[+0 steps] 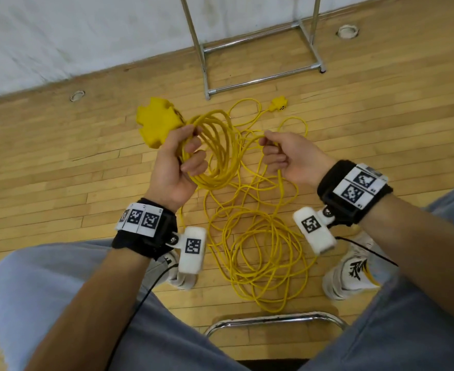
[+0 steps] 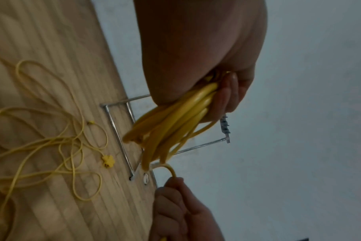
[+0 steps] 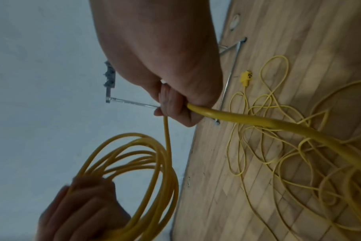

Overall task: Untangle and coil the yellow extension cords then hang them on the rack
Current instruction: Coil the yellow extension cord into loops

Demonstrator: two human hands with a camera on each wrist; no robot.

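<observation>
We hold a coil of yellow cord [image 1: 215, 153] in our left hand [image 1: 176, 167], fingers curled round the gathered loops, which hang in a rough ring between our two hands. From the left wrist view the loops [image 2: 171, 124] bunch together where they pass under our fingers [image 2: 227, 96]. A large yellow socket block [image 1: 157, 124] sticks out just past the far side of that hand, touching the coil — whether the hand also holds it we cannot tell.

Our right hand [image 1: 287, 156] pinches a single strand of the same cord between thumb and curled fingers; in the right wrist view the strand [image 3: 258, 124] leaves the fist and runs down to the floor, while a thinner-looking length rises from the coil into the fingers [image 3: 173, 104].

Most of the cord is still a loose tangle [image 1: 260, 250] on the wooden floor [image 1: 59, 156], lying between our two white shoes [image 1: 351, 269] and reaching away toward the far side. A second, smaller yellow socket end [image 1: 279, 103] lies on the floor at the far edge of the tangle, near the foot of the chrome rack [image 1: 260, 62], which stands against the white wall [image 1: 73, 30] — nothing of the cord touches it. The chrome rim of a chair [image 1: 274, 318] shows nearest to us, between our knees.
</observation>
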